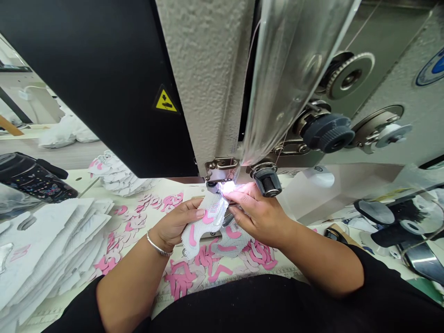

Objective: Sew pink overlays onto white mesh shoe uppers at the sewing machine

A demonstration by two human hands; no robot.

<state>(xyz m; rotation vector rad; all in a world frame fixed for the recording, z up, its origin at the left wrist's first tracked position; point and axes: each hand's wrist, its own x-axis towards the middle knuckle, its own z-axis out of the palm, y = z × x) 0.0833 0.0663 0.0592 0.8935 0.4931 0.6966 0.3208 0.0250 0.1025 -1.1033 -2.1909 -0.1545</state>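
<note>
Mesh piece in hands at needle area of grey sewing machine

The white mesh fabric piece with curved pink patches (pixel 207 218) lies beneath the needle area of the grey, textured-metal sewing machine (pixel 204 78), its upper end in bright light.

Left hand (pixel 181 219): pinching the left edge of the mesh piece, thumb on the upper face, other fingers partly hidden behind it. A silver-coloured metal bangle (pixel 158 244) is worn on that wrist.

Right hand (pixel 256 212): fingers bent, fingertips at the right edge of the mesh piece, close to the needle area. Whether they pinch the fabric or only press on it cannot be told.

Below the mesh piece, a further white mesh portion with pink patches (pixel 233 237) is visible; whether the two are joined cannot be determined.

Many small, flat pink cut-outs (pixel 181 278) lie scattered on the pale work table (pixel 133 307), both near the wearer and left of the needle. A printed ruler scale runs along the near side.

At far left stands a thick stack of flat white pieces (pixel 65 249); behind it, a black bottle with a butterfly print (pixel 38 180). A yellow triangular warning label (pixel 166 101) is fixed to the machine's black panel.
</note>
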